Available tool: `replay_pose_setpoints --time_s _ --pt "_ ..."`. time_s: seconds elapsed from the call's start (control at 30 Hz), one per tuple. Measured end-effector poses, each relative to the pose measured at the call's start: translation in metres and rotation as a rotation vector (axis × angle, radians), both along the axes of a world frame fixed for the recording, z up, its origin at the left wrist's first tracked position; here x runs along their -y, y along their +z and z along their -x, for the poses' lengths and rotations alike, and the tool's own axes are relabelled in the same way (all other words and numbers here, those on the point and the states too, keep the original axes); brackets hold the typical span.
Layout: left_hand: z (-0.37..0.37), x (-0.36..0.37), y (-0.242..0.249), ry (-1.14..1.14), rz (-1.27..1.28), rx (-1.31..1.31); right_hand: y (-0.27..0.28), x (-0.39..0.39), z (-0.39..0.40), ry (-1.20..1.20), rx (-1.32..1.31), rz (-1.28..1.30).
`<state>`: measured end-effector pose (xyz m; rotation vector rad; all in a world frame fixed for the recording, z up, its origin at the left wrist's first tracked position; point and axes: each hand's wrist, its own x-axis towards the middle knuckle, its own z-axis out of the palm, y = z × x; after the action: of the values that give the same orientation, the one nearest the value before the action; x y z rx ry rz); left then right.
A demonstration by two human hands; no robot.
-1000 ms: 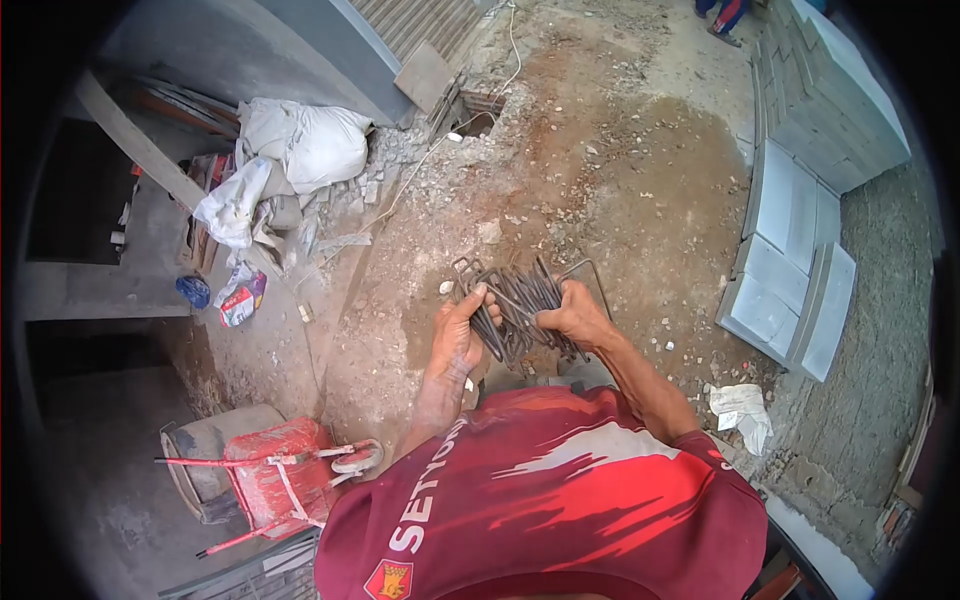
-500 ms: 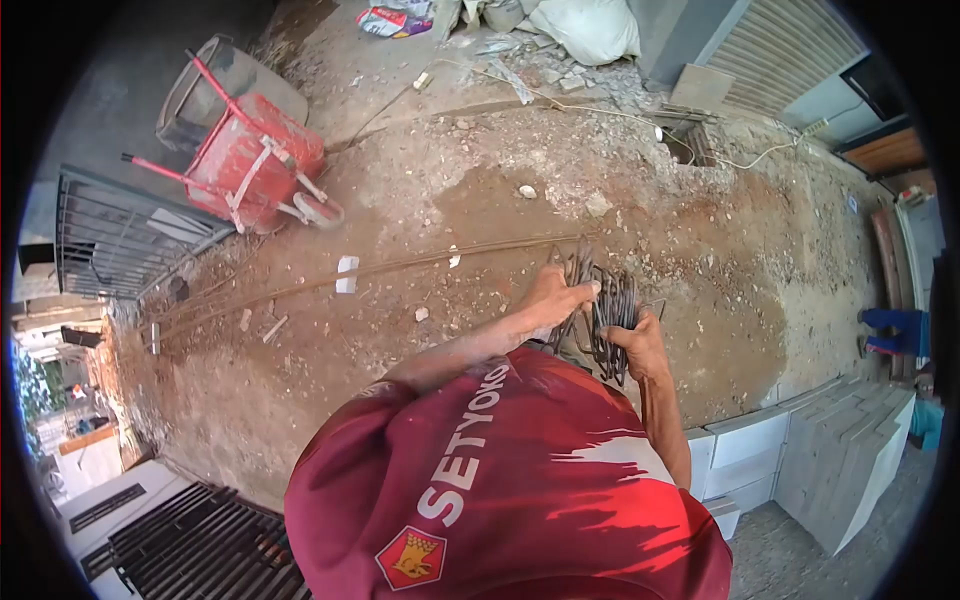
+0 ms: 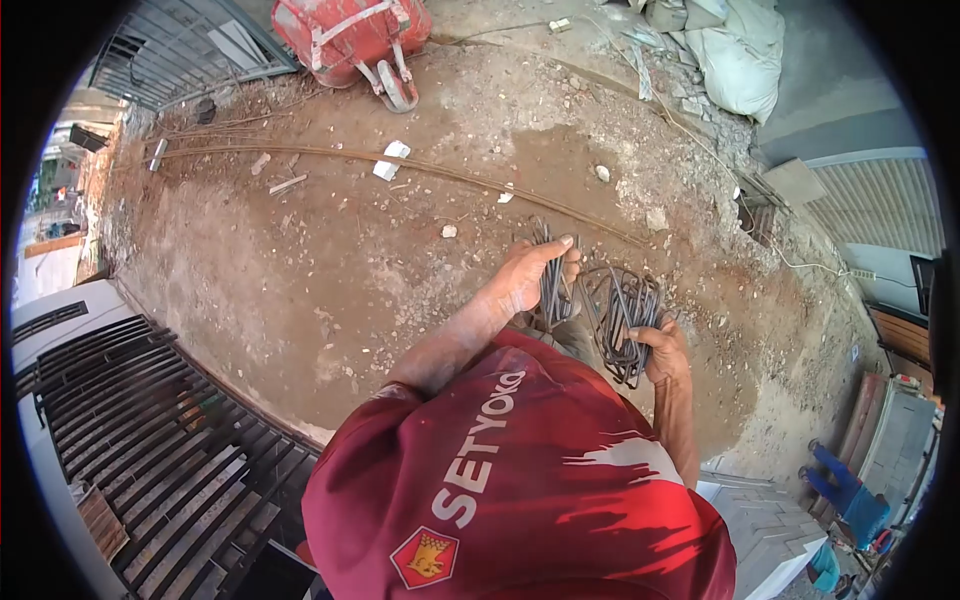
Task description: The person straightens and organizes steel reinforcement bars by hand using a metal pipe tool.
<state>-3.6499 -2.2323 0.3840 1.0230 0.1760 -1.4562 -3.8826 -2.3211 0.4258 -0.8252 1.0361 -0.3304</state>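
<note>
My left hand [image 3: 528,272] is closed round a small bundle of dark bent-steel rebar stirrups [image 3: 553,292], thumb across the top. In my right hand [image 3: 664,348] is a larger, looser bunch of rebar stirrups [image 3: 622,312], gripped at its lower right side. A narrow gap shows between the two bunches, which hang in front of my body. Beyond them, long thin steel bars [image 3: 420,167] lie along the dirt ground. My fingers hide the parts of the stirrups that they wrap round.
A red wheelbarrow [image 3: 350,38] stands at the upper left beside a metal gate [image 3: 185,50]. Black railings [image 3: 160,420] are at lower left. White sacks [image 3: 738,62] and rubble lie upper right. Grey blocks [image 3: 765,520] and a person in blue [image 3: 845,495] are at lower right.
My hands have moved apart, splitting the stirrups into two separate bunches. The view has turned, so the wheelbarrow sits higher and further right, with more of the railings showing.
</note>
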Motion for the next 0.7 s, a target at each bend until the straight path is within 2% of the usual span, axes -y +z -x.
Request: replay_pose_setpoints --time_s 0.07,0.1,0.2,0.37,0.47,0.5,0.53,0.6,0.67,0.7 --pt "-0.012 -0.011 -0.009 0.103 -0.008 -0.182 -0.003 -0.005 -0.01 -0.006 0.095 -0.039" --pt "-0.019 -0.017 -0.018 0.082 0.01 -0.182 -0.009 -0.005 -0.011 0.008 0.118 -0.092" --pt "-0.028 -0.024 -0.005 0.068 0.044 -0.201 -0.014 -0.009 -0.026 0.016 0.149 -0.064" --pt "-0.016 -0.018 -0.004 -0.202 0.007 -0.198 -0.018 -0.014 -0.058 0.031 0.15 0.08" --pt "-0.003 -0.019 0.006 -0.146 0.241 -0.408 -0.009 -0.022 -0.071 0.069 0.079 0.146" --pt "0.0 -0.016 0.006 -0.103 0.266 -0.42 -0.009 -0.024 -0.073 0.154 0.026 0.188" --pt "0.001 -0.016 0.005 -0.12 0.27 -0.422 -0.009 -0.026 -0.072 0.239 -0.029 0.229" --pt "0.001 -0.016 0.003 -0.167 0.226 -0.253 -0.023 -0.026 -0.065 0.25 -0.064 0.3" --pt "0.005 -0.014 0.01 -0.164 0.263 -0.207 -0.02 -0.028 -0.062 0.356 -0.231 0.421" --pt "0.006 -0.013 0.007 -0.174 0.238 -0.176 -0.018 -0.032 -0.062 0.258 -0.096 0.422"
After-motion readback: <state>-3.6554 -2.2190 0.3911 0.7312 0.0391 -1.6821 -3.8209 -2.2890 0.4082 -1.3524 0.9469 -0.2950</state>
